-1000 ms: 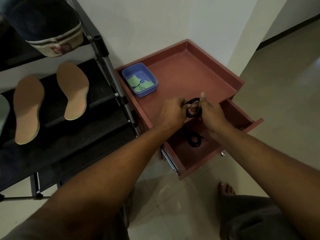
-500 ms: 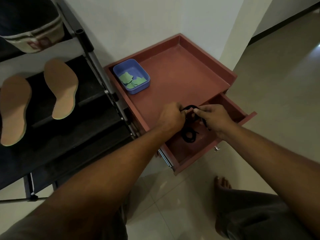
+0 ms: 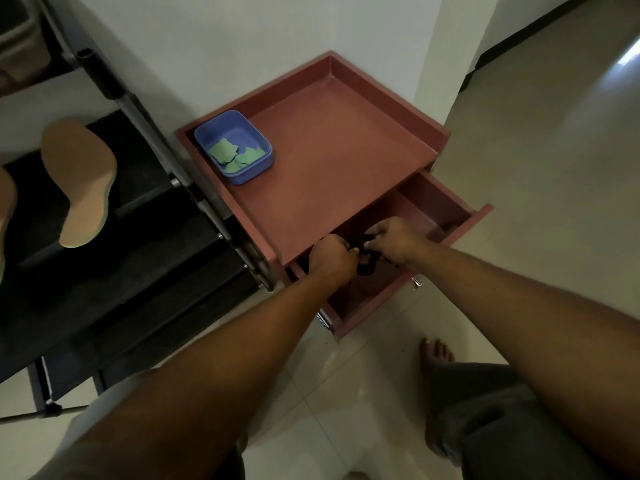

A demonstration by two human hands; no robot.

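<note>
Arms outstretched; left hand, right hand pinch black cord over drawer.

We see a plain reddish-brown cabinet, and its drawer has the same shade. The tub is periwinkle blue, and the paper scraps in it are pale green. The bands are plain black, the insole tan, the shoe rack black, the floor tiles glossy cream, the wall white.

The single head-worn camera looked steeply down, close above the open drawer, shoe rack at left.
</note>
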